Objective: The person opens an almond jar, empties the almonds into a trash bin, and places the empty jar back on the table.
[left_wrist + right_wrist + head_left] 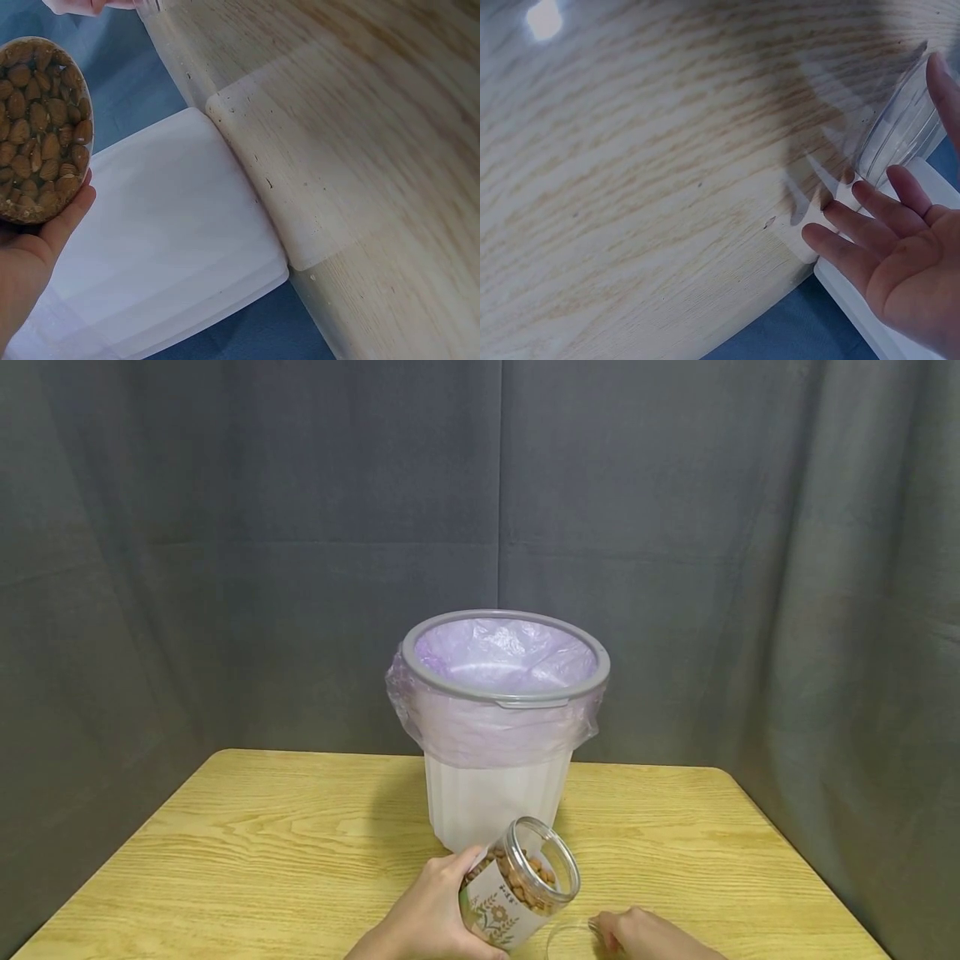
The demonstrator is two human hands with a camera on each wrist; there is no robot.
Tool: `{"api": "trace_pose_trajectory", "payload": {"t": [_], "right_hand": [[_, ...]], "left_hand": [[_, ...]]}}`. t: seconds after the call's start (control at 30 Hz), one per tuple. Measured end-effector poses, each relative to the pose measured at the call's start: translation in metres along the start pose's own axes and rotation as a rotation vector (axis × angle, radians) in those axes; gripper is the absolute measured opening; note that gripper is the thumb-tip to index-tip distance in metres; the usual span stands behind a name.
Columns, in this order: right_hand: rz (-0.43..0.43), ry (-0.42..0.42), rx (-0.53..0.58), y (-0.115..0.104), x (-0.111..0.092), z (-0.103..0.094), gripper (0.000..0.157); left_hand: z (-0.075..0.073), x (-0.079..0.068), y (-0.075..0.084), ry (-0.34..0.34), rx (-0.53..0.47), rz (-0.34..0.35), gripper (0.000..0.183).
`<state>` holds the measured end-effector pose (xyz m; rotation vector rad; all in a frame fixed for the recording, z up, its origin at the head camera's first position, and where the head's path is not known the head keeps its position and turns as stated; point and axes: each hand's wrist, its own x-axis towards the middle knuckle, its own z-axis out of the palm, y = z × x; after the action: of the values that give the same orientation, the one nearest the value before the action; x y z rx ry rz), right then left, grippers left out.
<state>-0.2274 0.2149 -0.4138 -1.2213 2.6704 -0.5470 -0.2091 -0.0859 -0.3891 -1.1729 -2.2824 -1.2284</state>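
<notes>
My left hand [431, 906] grips a clear jar [501, 900] of almonds around its side. The jar has a white label with a plant print, and its open mouth tilts to the right. In the left wrist view, almonds [37, 127] show through the jar's bottom. To the right, close over the table, my right hand [648, 933] holds a clear round lid [900, 124] by its edge. In the right wrist view the thumb is at one side of the lid and the index fingertip at the other, while the remaining fingers spread out.
Behind the jar, a white trash bin [495, 793] stands upright on the wooden table [262, 843]. A purple plastic bag [480, 727] lines it under a grey rim ring [600, 672]. Grey curtains [300, 527] hang at the back and both sides.
</notes>
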Motion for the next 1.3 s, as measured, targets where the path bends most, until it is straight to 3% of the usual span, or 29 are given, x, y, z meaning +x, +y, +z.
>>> {"api": "trace_pose_trajectory", "payload": {"t": [0.23,0.47,0.6,0.87,1.1,1.3], "right_hand": [[0.016,-0.001,-0.02,-0.002,-0.001,0.0,0.034],[-0.046,-0.002,0.027,0.001,-0.003,-0.002,0.036],[-0.072,-0.004,-0.011,0.001,-0.003,-0.005,0.046],[0.076,-0.021,0.065,-0.002,-0.002,-0.014,0.054],[0.109,0.014,0.11,-0.006,-0.005,-0.021,0.047],[0.179,0.058,0.126,-0.011,-0.008,-0.032,0.051]], "left_hand": [[0.0,0.0,0.0,0.004,0.013,0.02,0.075],[0.0,0.0,0.001,0.013,0.013,0.028,0.076],[0.0,0.0,0.001,0.011,0.009,0.008,0.076],[0.0,0.0,0.001,0.013,0.026,0.033,0.078],[0.0,0.0,0.0,0.018,0.02,0.031,0.076],[-0.001,0.0,0.0,0.019,0.029,0.044,0.077]]}}
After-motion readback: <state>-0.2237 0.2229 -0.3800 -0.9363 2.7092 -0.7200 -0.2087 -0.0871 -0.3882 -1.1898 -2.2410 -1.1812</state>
